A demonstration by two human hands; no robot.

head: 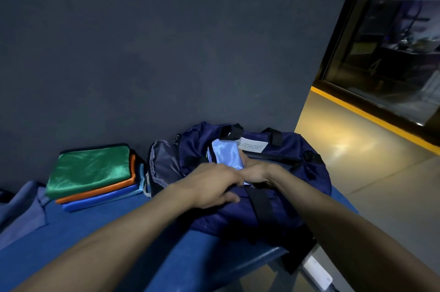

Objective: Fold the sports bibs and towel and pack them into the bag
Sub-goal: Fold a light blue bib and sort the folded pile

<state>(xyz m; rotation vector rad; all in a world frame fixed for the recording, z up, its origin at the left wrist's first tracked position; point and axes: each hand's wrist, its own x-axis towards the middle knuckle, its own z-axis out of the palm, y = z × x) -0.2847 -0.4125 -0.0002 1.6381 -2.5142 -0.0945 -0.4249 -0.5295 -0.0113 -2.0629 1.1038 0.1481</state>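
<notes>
The right hand (pixel 256 172) reaches into the mouth of the navy bag (pixel 297 172), gripping a folded light-blue bib (pixel 226 152) to seat it inside. The left hand (pixel 214 184) lies on the bag's near rim with fingers loosely curled, seemingly holding the opening steady. The bag occupies the bench's (pixel 100 232) right end. Folded green, orange and blue bibs (pixel 90 172) wait stacked at the back edge, within reach.

The dark grey wall (pixel 166 53) closes the far side behind the navy fabric bag (pixel 273 208); the stack of folded satin bibs (pixel 90 170) blocks the left, with bare blue table (pixel 95 232) in front.
</notes>
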